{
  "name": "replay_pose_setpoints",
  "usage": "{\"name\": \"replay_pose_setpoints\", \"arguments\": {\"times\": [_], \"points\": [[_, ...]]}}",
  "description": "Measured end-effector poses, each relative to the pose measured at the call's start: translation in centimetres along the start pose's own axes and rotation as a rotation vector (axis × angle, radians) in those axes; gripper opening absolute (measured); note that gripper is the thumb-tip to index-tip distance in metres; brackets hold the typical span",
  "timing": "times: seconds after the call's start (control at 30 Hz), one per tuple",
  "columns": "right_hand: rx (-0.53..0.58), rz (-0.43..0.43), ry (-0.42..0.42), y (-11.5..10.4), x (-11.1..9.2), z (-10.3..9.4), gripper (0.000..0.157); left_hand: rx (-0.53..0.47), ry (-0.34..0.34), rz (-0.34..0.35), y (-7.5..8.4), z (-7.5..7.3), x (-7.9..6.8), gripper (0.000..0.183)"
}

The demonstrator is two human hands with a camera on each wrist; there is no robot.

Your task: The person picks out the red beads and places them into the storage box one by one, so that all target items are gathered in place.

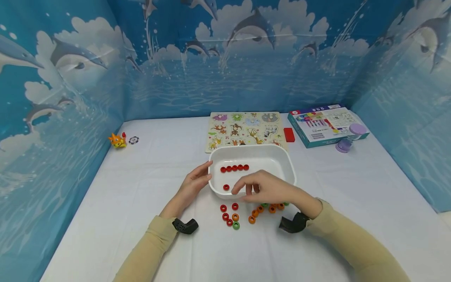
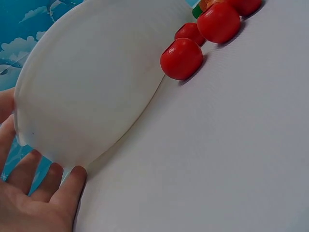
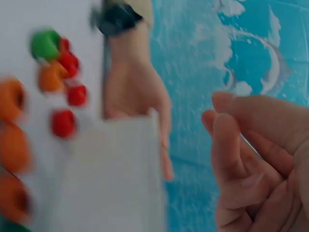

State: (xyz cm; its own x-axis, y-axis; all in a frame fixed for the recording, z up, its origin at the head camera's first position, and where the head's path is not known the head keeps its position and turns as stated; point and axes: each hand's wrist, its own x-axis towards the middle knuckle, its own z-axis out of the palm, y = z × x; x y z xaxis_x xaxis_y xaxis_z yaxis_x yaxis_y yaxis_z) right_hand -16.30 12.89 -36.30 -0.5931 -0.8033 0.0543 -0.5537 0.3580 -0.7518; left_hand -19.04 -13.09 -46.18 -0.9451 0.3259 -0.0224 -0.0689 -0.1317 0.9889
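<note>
Several orange beads (image 1: 260, 209) lie along the lower edge of the right hand (image 1: 264, 186), and a couple of green beads (image 1: 264, 205) among them are partly covered by it, so I can't count that group surely. The same hand hides a stretch of the near rim of the white tray (image 1: 269, 162). From the right wrist, the beads and the tray are smeared with blur; from the left wrist, only the tray's outer wall shows, and its inside is out of sight. The near edge of the animal puzzle (image 1: 251, 127) disappears behind the tray.

Six red beads (image 1: 234, 168) are in the tray, which sits on the white cloth (image 1: 169, 149) between the two hands: five make a neat row across the middle, and one lies alone closer to the near rim, just beside the right fingertips. That hand is above the tray's near side, half open, its fingers bent and nothing visible between finger and thumb. The left hand (image 1: 193, 184) is open, its spread fingers touching the tray's left side.

Outside the tray, just in front, lie four more red beads, one orange and one green. Farther right, a clear purple tub (image 1: 344, 145) stands beside a flat toy box (image 1: 327, 125); what the tub contains is too small to make out.
</note>
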Motion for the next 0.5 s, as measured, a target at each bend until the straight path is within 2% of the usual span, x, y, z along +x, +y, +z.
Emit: {"name": "replay_pose_setpoints", "arguments": {"times": [0.2, 0.33, 0.5], "points": [[0.039, 0.024, 0.069, 1.0, -1.8, 4.3, 0.024, 0.005, 0.001, -0.002, -0.1, 0.0, 0.1, 0.051], [-0.040, 0.031, 0.161, 1.8, -2.2, 6.2, 0.024, 0.002, -0.001, 0.004, -0.1, 0.0, 0.0, 0.051], [-0.154, 0.017, 0.283, 3.0, -2.1, 7.5, 0.024, -0.012, -0.001, 0.006, -0.1, 0.1, 0.0, 0.052]]}}
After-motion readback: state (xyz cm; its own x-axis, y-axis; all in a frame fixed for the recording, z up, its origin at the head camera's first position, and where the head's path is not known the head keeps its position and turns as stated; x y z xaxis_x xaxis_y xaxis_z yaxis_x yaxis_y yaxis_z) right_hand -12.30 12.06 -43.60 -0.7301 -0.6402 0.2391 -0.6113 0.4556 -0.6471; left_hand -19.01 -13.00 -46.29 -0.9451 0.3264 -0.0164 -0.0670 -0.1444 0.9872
